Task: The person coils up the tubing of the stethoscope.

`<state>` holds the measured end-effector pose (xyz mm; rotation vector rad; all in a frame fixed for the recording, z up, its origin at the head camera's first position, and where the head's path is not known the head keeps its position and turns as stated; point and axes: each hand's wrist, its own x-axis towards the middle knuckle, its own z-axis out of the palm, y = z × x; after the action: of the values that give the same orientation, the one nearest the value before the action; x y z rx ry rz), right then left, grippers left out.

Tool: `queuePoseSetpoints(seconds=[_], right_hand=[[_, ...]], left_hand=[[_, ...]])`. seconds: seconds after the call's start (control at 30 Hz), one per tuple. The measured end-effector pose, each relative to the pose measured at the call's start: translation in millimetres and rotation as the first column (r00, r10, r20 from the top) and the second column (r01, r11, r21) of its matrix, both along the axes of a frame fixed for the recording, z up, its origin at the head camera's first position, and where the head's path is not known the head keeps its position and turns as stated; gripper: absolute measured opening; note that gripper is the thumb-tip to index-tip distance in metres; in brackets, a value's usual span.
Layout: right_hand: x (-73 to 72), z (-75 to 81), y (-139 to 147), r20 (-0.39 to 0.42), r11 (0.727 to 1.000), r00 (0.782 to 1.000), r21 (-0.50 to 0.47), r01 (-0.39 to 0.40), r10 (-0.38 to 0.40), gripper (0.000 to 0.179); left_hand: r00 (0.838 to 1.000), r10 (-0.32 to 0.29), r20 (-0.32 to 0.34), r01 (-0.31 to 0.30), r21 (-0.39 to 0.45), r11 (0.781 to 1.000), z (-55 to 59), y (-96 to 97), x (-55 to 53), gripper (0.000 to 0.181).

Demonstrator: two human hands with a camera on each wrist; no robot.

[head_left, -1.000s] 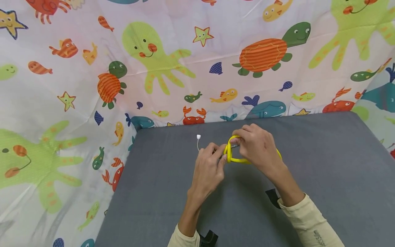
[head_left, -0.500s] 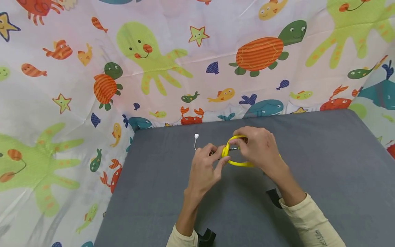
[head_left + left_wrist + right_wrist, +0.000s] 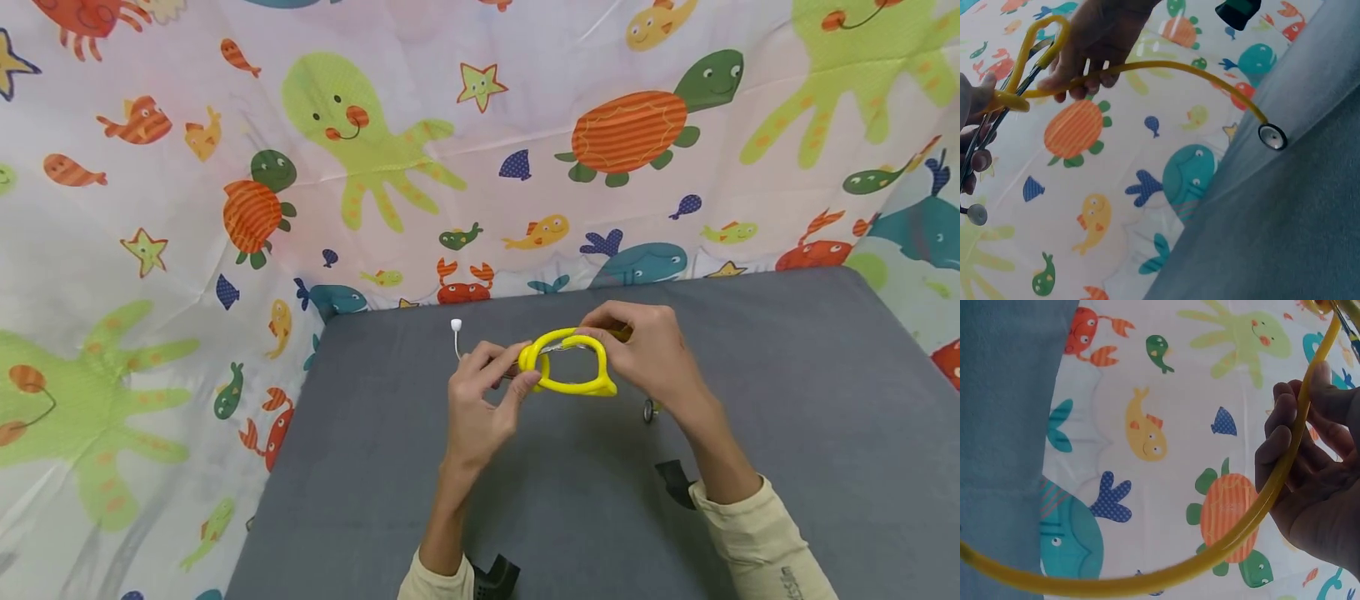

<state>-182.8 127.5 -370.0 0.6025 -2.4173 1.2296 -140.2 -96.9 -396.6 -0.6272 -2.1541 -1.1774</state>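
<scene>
A stethoscope with yellow tubing [image 3: 577,388] is held up over the table between both hands. My left hand [image 3: 478,412] pinches the place where the tubing wraps around itself, thumb in front. Metal ear tubes [image 3: 1030,79] pass through that wrap, and a white ear tip [image 3: 456,325] sticks out beyond the left fingers. My right hand [image 3: 651,350] pinches the tubing at the right of the loop, fingers curled behind it as the right wrist view shows. From there the tube arcs away to the round chest piece [image 3: 1272,136], which hangs below the right hand.
Grey cloth covers the table [image 3: 360,467]. Behind it and along the left side hangs a curtain [image 3: 420,108] printed with sea animals. Black wrist mounts [image 3: 498,577] show at the cream sleeves [image 3: 765,533].
The yellow loop has turned to face the head camera and looks wider. My left hand has shifted slightly left. The chest piece has come into view below the right hand.
</scene>
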Motion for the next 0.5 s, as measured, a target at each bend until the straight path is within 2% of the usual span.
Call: queuePoseSetpoints(seconds=[0.23, 0.4, 0.5], right_hand=[[15.6, -4.1, -13, 0.105, 0.995, 0.990, -0.030, -0.094, 0.096, 0.012], [30.8, -5.5, -27, 0.117, 0.987, 0.982, -0.086, -0.139, 0.148, 0.014], [34.5, -7.6, -31, 0.158, 0.980, 0.973, -0.128, -0.151, 0.171, 0.016]], left_hand=[[0.998, 0.061, -0.023, -0.057, 0.151, 0.987, 14.5, 6.2, -7.5, 0.031], [0.988, 0.145, -0.043, -0.134, 0.193, 0.972, 18.2, 8.2, -8.2, 0.032], [0.986, 0.167, -0.027, -0.157, 0.219, 0.963, 18.7, 10.5, -7.1, 0.031]])
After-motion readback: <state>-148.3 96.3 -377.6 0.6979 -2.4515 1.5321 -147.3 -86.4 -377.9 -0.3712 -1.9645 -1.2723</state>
